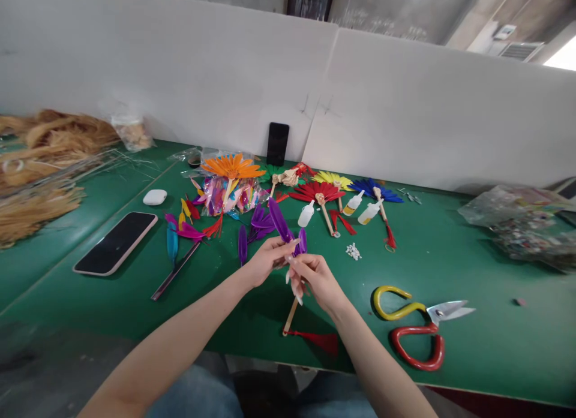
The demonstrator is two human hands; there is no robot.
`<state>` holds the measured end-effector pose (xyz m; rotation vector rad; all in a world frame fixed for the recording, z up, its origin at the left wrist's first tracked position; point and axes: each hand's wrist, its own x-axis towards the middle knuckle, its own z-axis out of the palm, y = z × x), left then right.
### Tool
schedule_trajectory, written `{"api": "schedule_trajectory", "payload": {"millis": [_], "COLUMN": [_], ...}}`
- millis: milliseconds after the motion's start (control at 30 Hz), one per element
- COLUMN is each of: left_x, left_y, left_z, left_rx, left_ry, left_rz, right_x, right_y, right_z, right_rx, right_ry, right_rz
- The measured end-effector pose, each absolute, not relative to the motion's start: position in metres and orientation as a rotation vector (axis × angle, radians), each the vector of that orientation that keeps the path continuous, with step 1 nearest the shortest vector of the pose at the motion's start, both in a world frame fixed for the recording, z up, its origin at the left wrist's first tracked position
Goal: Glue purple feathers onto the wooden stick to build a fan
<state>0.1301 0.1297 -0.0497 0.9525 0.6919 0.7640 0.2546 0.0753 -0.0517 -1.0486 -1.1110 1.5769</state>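
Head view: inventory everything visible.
Held feathers: several, purple, centre
Stick: one, tan, below hands
Fans: five or more, multicoloured, back
Loose feathers: many, mixed, left
Bottles: three, white, middle
Bits: pile, white, centre
Scissors: one, red-yellow, right
Phones: two, dark, left and back
Case: one, white, left
Strip: one, dark, left
Fibre: heap, tan, left
Bags: several, clear, back and right
Partition: one, white, back
Table: one, green, beneath
Left hand: one, bare, centre
Right hand: one, bare, centre

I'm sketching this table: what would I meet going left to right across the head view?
Tan fibres, white case, orange feather fan, held purple feathers, blue feather fan, clear plastic bag at far right.
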Motion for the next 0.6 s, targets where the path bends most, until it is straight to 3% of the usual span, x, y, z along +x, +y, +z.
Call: {"api": "schedule_trajectory", "payload": {"millis": [367, 467, 600], "left_x": [0.132, 0.125, 0.124], "left_y": [0.135, 0.143, 0.140], "left_z": [-0.055, -0.054, -0.052], "left_rx": [0.774, 0.730, 0.877], "left_ry": [0.703, 0.644, 0.669], "left_rz": [0.942, 1.070, 0.980], "right_x": [0.259, 0.258, 0.253], "right_y": [0.069, 0.067, 0.071], "right_z": [-0.061, -0.064, -0.061], "right_rx": [-1.322, -1.313, -1.306], "right_ry": [-1.674, -1.579, -1.332], "right_rz": [0.487, 0.575, 0.926]}}
